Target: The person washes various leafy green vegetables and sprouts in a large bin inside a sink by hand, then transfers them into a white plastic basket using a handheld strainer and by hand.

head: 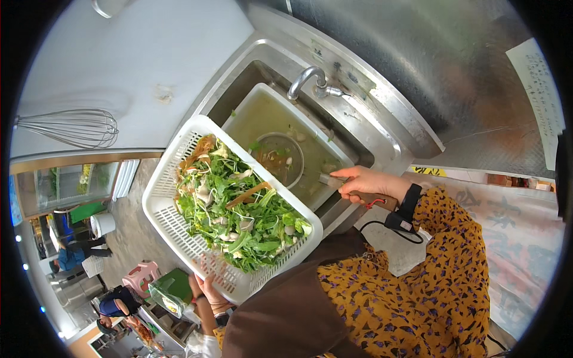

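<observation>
My right hand (369, 183) grips the wooden handle (376, 200) of a round mesh skimmer (301, 172), whose bowl lies in murky water inside a white tub (250, 100) in the sink. A few mushroom and vegetable bits sit in the mesh. At the near left, my left hand (212, 291) holds the lower edge of a white perforated plastic basket (165, 237), its fingers partly seen through the holes. The basket is tilted beside the tub and holds leafy greens (250, 223), mushrooms, sprouts and brown strips.
A steel faucet (309, 83) curves over the stainless sink (389, 147). A wire whisk (71, 128) hangs by the wall. Another person's forearm (206, 313) is close beside my left hand, near a green board (172, 286). Other people are farther back, with a pink stool (141, 277) and white bucket (103, 223).
</observation>
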Demonstrator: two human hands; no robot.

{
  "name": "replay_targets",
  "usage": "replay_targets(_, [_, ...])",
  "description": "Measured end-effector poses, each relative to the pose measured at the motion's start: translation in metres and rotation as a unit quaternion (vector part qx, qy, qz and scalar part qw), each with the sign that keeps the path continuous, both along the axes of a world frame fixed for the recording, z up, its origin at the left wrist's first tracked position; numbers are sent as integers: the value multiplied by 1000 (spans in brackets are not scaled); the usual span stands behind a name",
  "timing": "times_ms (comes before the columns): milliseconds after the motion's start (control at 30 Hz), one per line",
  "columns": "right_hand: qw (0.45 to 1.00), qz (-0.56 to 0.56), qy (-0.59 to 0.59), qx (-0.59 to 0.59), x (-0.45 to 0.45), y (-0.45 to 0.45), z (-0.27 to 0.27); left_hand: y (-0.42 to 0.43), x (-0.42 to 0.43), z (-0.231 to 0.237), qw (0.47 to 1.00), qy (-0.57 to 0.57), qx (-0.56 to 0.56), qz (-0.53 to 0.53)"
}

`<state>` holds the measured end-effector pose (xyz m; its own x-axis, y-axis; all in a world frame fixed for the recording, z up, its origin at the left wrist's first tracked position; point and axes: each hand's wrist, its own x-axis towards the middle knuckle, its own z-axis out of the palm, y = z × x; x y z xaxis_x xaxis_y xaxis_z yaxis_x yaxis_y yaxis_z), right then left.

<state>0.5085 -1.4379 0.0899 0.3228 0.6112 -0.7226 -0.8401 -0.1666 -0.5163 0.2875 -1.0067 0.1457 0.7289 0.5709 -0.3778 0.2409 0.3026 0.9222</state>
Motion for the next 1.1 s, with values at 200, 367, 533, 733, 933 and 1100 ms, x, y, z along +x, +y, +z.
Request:
replay_targets(200, [984,-50,-164,-49,11,10,25,1,-3,-1,1000,-24,-15,3])
replay_targets(367, [953,-123,-269,-69,15,32,56,10,-7,-8,998,-55,-36,-12])
replay_targets(533, [915,-142,-377,-13,-2,54,87,23,-16,-19,997,-62,-47,-11])
replay_targets(733, [686,-47,-719,-100,-24,81,94,18,-12,-19,995,-80,-60,-5])
replay_targets(933, [573,66,-795,-189,-33,84,95,22,-15,-20,997,-63,-48,6])
replay_targets(1100, [645,-73,-742,-165,-25,81,95,24,-17,-22,998,-51,-44,-2])
